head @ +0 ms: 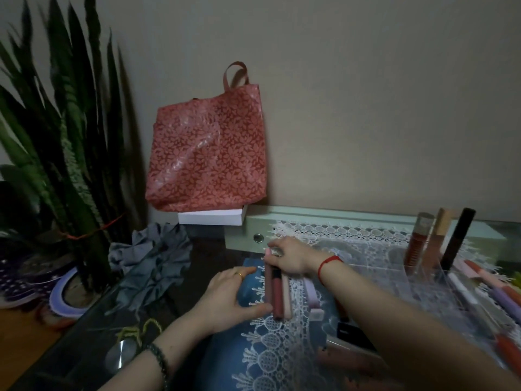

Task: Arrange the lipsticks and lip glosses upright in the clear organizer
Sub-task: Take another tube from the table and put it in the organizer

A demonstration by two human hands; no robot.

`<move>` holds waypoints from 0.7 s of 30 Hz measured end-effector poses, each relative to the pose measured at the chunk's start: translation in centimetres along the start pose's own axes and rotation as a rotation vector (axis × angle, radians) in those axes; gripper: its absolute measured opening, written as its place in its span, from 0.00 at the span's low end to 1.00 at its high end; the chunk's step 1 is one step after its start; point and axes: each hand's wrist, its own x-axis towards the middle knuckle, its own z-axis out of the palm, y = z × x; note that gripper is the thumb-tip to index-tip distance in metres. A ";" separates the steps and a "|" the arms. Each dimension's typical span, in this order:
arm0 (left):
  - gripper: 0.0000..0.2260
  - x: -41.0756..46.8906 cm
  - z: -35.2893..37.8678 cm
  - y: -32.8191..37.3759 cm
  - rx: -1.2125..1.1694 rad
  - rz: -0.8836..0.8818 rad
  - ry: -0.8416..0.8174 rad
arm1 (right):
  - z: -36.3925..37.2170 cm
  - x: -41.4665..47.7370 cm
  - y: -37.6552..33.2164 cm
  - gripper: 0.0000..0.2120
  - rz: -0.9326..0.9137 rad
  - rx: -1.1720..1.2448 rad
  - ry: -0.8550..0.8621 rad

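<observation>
On the lace cloth (270, 342), apart from the clear organizer (428, 280), pinching the lip gloss tubes (277, 292) by their tops in the curled right hand (289, 258), bracing with the flat left hand (225, 294); likely risking one slipping loose.

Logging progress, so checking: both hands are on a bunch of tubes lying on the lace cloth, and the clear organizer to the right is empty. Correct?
Not empty: the head view shows three tubes standing in the organizer. The left hand and right hand are indeed on the bunch of tubes on the lace cloth.
</observation>
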 end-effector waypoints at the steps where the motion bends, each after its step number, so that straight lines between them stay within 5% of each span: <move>1: 0.38 0.0 0.0 -0.1 0.000 0.005 0.006 | 0.1 0.1 -0.1 0.18 0.004 0.007 -0.007; 7: 0.37 0.1 0.3 -0.2 0.003 0.021 0.033 | -0.2 0.2 -0.2 0.06 -0.025 0.161 0.107; 12: 0.38 -0.1 0.0 0.1 -0.034 0.041 0.029 | -0.8 -0.9 -0.5 0.14 -0.073 0.445 0.262; 21: 0.28 0.4 -1.3 2.1 -0.186 0.143 0.072 | -4.7 -5.2 -2.0 0.12 -0.180 0.832 0.213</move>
